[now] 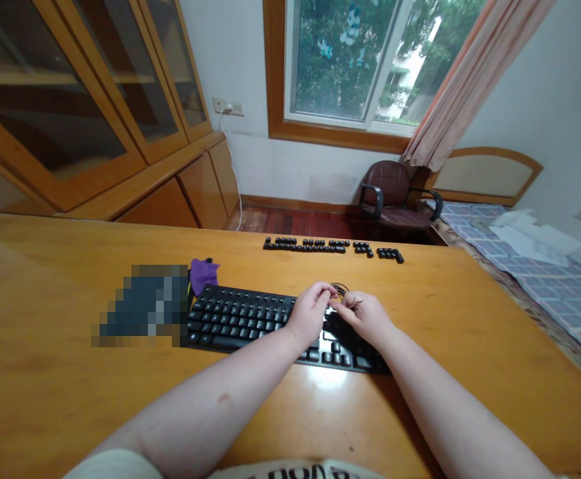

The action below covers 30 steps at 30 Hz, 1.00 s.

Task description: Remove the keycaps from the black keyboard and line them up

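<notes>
A black keyboard [240,317] lies on the wooden desk, with keys in place over its left part and a dark area without visible keycaps near its right end. My left hand [313,311] is above the keyboard's right half, fingers curled and pinched together. Close beside it, almost touching at the fingertips, my right hand [367,318] is also closed. A thin brownish thing [355,303] shows by the right fingers, too small to name. Whatever lies between the fingertips is hidden. Behind the hands is a coiled black cable [340,289].
Loose black keycaps [315,246] stand in grouped rows along the desk's [250,412] far edge. Left of the keyboard are a purple cloth [203,276] and a blurred-out dark item [145,303]. Beyond the desk are an office chair [390,193], a bed [534,259] and a cabinet [170,199].
</notes>
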Available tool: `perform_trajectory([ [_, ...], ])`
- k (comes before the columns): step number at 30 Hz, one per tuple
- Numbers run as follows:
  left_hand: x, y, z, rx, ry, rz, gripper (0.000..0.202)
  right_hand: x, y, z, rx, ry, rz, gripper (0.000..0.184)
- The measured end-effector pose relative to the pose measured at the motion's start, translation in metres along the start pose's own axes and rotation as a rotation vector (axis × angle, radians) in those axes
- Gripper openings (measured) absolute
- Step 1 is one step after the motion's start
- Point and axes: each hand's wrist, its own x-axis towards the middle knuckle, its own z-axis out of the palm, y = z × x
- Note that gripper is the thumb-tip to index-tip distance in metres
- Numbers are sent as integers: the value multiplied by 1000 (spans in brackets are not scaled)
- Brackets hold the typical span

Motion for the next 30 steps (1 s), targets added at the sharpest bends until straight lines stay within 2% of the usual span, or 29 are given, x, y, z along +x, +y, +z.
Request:
perform_trajectory([
  [4, 0, 2, 1, -29, -17, -32, 17, -2, 4, -1, 82, -46, -52, 38],
  [12, 0, 1, 1, -27, -20, -38, 16, -3, 2, -3, 274, -88, 77, 36],
  [19, 0, 0, 1, -10, -20, -41, 17, -2, -1, -15, 299, -143, 63, 32],
  [25, -1, 1, 0, -8, -19, -40, 17, -4, -3, -14, 268, -113, 72, 27],
  [30, 0, 1, 1, -13, -21, -31, 16, -8, 0, 3, 336, -5, 90, 29],
])
